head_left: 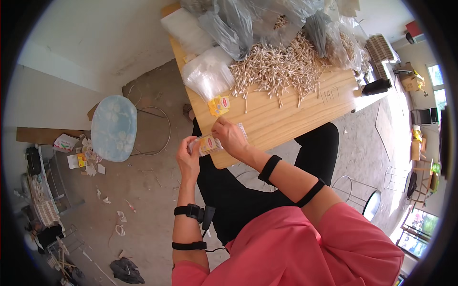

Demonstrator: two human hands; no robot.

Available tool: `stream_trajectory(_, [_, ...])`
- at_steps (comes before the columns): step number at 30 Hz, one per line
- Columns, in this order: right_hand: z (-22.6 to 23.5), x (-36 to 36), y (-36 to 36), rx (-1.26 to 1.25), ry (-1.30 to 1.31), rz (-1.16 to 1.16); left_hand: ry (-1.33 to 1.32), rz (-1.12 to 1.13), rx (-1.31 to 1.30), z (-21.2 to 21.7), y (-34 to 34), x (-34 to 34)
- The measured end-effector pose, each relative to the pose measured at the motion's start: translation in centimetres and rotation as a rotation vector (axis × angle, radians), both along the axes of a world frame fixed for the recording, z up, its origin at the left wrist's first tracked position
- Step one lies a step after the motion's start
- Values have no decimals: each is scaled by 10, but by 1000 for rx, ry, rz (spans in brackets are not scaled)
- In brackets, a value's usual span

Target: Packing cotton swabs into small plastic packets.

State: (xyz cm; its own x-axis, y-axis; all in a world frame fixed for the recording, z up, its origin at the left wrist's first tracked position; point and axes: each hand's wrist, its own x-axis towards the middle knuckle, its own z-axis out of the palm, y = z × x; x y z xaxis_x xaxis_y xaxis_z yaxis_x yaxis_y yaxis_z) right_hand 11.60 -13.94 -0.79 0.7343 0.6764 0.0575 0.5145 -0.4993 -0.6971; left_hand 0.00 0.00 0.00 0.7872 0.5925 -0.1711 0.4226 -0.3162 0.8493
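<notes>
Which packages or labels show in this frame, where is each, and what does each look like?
Small clear packet: held between left hand and right hand, yellow label with red oval.
Yellow labels: on wooden table, by the clear bags.
Clear bags stack: table's left edge.

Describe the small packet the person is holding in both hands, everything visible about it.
The small packet is a clear plastic bag with a yellow label bearing a red mark, filled with pale thin sticks like those heaped on the wooden table. It lies roughly level, held just off the table's near corner above the person's lap. The left hand grips its left end; the right hand pinches its upper right end. Whether its mouth is sealed cannot be told.
</notes>
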Motion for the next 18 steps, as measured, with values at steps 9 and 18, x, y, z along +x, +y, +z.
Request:
stream_trajectory(9, [0, 1, -4, 36, 42, -33, -168, 60, -148, -17, -5, 1])
stream_trajectory(18, [2, 5, 3, -30, 129, -36, -179, 60, -123, -15, -4, 3])
